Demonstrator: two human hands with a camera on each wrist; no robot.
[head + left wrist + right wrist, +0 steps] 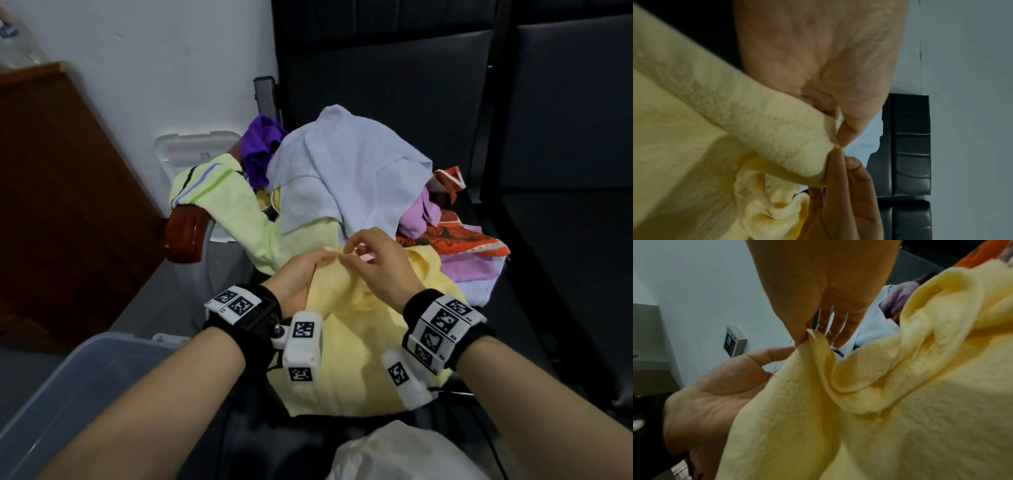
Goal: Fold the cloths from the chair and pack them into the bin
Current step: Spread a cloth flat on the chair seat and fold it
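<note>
A pale yellow cloth (363, 329) hangs in front of me, held up at one edge by both hands. My left hand (301, 274) pinches that edge between thumb and fingers, palm turned toward the cloth. My right hand (373, 260) pinches the same edge right beside it with thumb and forefinger, its other fingers spread loosely. In the left wrist view the two pinches meet on the yellow cloth (777, 126). The right wrist view shows the yellow cloth (900, 402) bunched in folds below my right fingertips (803, 337). A grey plastic bin (68, 387) stands at lower left.
A heap of cloths lies on the dark chair (394, 102): a light blue one (346, 171), a purple one (260, 147), a green striped one (219, 192), a pink one (421, 212), an orange patterned one (459, 240). A wooden cabinet (51, 192) stands left. A white bag (400, 452) lies near me.
</note>
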